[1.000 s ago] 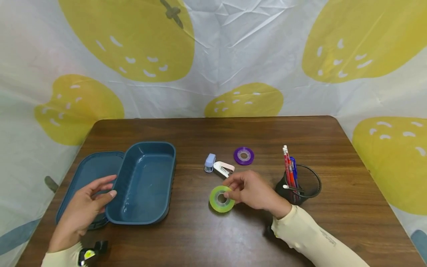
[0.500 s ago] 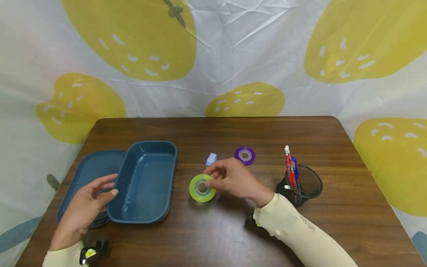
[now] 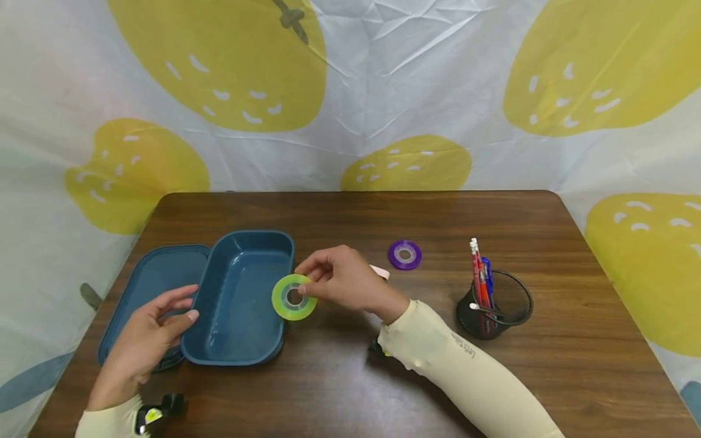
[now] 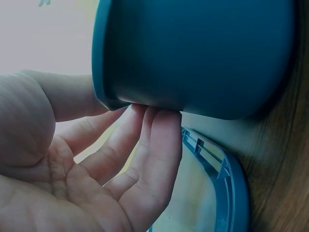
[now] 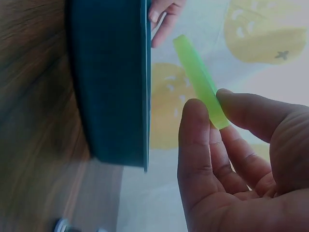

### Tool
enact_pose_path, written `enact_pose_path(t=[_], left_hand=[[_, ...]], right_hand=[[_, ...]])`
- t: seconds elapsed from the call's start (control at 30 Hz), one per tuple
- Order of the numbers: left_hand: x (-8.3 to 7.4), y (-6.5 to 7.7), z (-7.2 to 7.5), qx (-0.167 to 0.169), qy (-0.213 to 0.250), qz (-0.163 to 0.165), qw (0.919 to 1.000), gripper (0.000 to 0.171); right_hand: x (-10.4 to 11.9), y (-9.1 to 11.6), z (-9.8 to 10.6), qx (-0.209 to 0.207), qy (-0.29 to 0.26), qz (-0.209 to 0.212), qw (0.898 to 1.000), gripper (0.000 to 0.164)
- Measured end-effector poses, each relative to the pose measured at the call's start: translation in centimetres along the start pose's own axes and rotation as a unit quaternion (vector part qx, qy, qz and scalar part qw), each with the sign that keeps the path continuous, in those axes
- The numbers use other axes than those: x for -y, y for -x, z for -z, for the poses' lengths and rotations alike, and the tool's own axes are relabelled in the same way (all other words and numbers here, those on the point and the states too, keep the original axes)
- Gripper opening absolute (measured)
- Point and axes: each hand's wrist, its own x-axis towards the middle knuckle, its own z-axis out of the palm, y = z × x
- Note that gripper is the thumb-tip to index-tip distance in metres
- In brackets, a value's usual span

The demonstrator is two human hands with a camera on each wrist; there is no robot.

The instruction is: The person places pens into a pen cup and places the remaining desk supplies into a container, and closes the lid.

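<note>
A blue plastic box [image 3: 241, 298], open at the top, stands on the left of the table. My left hand [image 3: 145, 340] holds its left side; in the left wrist view the thumb [image 4: 72, 96] laps over the rim and the fingers [image 4: 159, 150] touch the outer wall. My right hand [image 3: 345, 280] pinches a roll of yellow-green tape [image 3: 283, 307] between thumb and fingers, above the box's right rim. Seen edge-on in the right wrist view, the tape roll [image 5: 200, 79] is tilted and apart from the box.
A matching blue lid [image 3: 148, 280] lies left of the box, partly under it. Right of centre is a purple tape roll [image 3: 404, 255]. A white stapler [image 3: 380, 272] is mostly hidden by my right hand. A black mesh cup [image 3: 476, 319] holding pens and pencils stands at right.
My right hand has carried the yellow-green tape left and slightly away from me, from mid-table to the box's right rim. The left hand stays at the box.
</note>
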Motion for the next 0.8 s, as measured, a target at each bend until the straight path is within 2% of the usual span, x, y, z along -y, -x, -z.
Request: enact_pose_path(t=[0.2, 0.33, 0.53, 0.8], left_hand=[[0.0, -0.1, -0.1, 0.004, 0.0, -0.005, 1.0, 0.061], [0.1, -0.3, -0.2, -0.001, 0.002, -0.006, 1.0, 0.061], [0.2, -0.3, -0.3, -0.004, 0.005, -0.004, 1.0, 0.06], [0.2, 0.0, -0.4, -0.011, 0.009, -0.002, 0.9999, 0.06]], right_hand=[[1.0, -1.9, -1.6, 0.024, -0.014, 0.002, 1.0, 0.023], [1.5, -3.2, -2.7, 0.043, -0.017, -0.012, 0.999, 0.023], [1.5, -5.2, -4.2, 0.072, 0.008, -0.038, 0.997, 0.023], [2.2, -6.8, -6.4, 0.129, 0.064, -0.032, 0.989, 0.017]])
